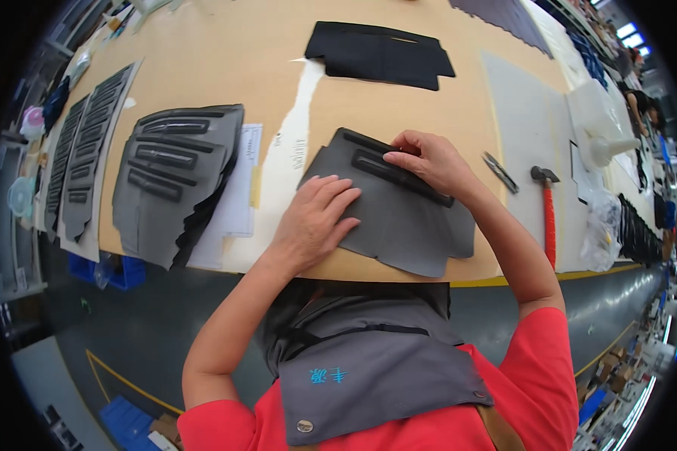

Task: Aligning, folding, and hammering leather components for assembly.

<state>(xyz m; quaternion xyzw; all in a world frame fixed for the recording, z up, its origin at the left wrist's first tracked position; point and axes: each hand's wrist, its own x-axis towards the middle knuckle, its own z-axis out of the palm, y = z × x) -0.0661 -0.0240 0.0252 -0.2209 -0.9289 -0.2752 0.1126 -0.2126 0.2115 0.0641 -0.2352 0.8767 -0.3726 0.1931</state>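
Note:
A dark grey leather-like panel (404, 233) with notched edges lies on the table before me. Near its upper edge, long black strips (421, 188) run slantwise, one with a narrow rectangular outline. My left hand (314, 224) rests flat on the panel's left part, fingers stretched out and holding nothing. My right hand (434, 164) is closed at the upper strip, thumb and forefinger pinched on it; the fingers hide part of the strip. To the left sits a stack of similar grey panels (174, 161) bearing several black strips.
A black cut piece (380, 54) with a slit lies farther back. To the right are a red-handled hammer (548, 218), a small metal cutting tool (500, 173) and a white spouted bottle (602, 128). Strip-covered pieces (90, 150) lie far left. The table's front edge (338, 276) runs close to me.

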